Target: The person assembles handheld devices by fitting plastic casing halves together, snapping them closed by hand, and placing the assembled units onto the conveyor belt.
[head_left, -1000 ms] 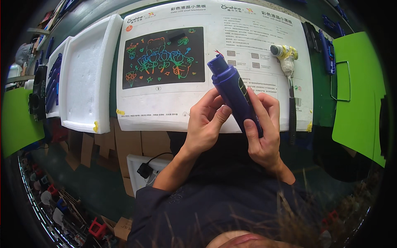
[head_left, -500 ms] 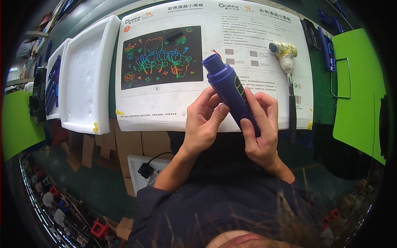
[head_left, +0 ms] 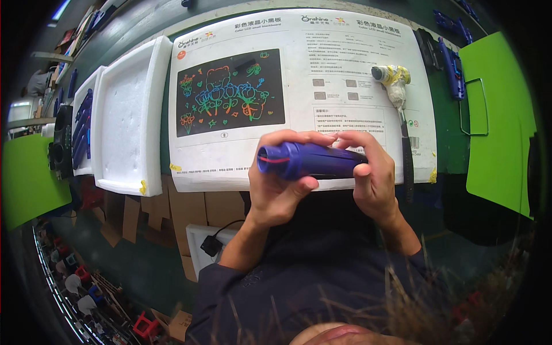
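Note:
A blue plastic tube-shaped housing (head_left: pixel 316 160) lies nearly level between my hands, its narrower collar turned left. A red wire (head_left: pixel 275 158) shows inside the open collar end. My left hand (head_left: pixel 270 195) wraps round the collar half, thumb along the near side and fingers over the far side. At the other end, my right hand (head_left: pixel 375 181) grips the housing between thumb and fingers; the palm side of that end is hidden. Beneath them lies a white printed cardboard sheet (head_left: pixel 241 158). Right of my hands rests a hammer (head_left: pixel 395 95) with a tape-wrapped head and black handle.
White foam trays (head_left: pixel 127 118) stand on the left, the outer one holding blue parts (head_left: pixel 82 123). Bright green panels (head_left: pixel 497 126) flank the bench, with a bent wire stand (head_left: pixel 476 109) on the right. Blue housings (head_left: pixel 452 69) lie at the far right. Cardboard (head_left: pixel 187 215) is below the bench edge.
The housing has swung from steeply tilted to nearly level, its collar end now lower and pointing left. My left hand has shifted up around the collar, and the red wire now shows inside.

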Available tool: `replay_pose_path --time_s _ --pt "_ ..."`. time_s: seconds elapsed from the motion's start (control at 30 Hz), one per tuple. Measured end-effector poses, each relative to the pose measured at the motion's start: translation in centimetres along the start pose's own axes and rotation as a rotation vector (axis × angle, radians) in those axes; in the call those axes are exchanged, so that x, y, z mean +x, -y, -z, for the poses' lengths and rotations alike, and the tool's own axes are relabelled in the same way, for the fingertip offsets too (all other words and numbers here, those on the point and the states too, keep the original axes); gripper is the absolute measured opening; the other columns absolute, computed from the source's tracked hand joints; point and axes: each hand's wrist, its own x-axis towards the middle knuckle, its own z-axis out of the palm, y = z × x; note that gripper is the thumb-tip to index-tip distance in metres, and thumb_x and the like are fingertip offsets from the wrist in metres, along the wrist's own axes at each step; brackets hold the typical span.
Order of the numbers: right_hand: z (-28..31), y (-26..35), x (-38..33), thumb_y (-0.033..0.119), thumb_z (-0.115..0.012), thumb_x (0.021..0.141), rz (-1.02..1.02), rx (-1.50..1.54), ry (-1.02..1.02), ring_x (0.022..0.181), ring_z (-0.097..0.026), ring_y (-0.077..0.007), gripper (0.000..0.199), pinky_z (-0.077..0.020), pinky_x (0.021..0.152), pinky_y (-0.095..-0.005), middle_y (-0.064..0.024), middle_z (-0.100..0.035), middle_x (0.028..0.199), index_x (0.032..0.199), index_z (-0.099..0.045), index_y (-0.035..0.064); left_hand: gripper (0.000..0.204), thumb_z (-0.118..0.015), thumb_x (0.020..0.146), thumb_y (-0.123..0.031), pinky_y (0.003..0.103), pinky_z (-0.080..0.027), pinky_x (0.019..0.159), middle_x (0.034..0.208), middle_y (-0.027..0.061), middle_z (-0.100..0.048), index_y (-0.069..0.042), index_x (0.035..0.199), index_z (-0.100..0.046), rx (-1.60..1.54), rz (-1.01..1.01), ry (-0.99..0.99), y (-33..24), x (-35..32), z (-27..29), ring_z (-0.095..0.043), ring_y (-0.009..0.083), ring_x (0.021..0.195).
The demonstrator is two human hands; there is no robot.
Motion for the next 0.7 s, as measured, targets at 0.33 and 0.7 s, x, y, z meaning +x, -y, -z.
replay_pose_path --time_s 0.33,0.7 --pt "-0.9 -1.3 2.5 0.009 -0.051 0.087 0.214 -0.183 -0.169 0.053 -0.045 -0.0283 0.023 -0.0357 0.049 -0.0387 -0.0106 -0.042 0.061 0.065 -0.050 0.0019 0.054 -0.080 0.078 -0.020 0.044 -0.046 0.098 0.115 0.0248 -0.061 0.005 0.117 -0.053 0.312 -0.103 0.013 -0.2 -1.1 -1.2 -0.060 0.0340 0.112" --pt "-0.5 -1.4 0.6 0.058 -0.048 0.093 -0.199 0.331 -0.419 0.120 -0.046 -0.0247 0.078 -0.0387 0.100 -0.0409 -0.0146 -0.048 0.125 0.134 -0.031 -0.0056 0.063 -0.081 0.077 -0.028 0.049 -0.034 0.109 0.142 0.0234 -0.039 -0.008 0.127 -0.048 -0.084 -0.156 -0.261 2.4 -1.3 0.2 -0.046 0.0349 0.127"
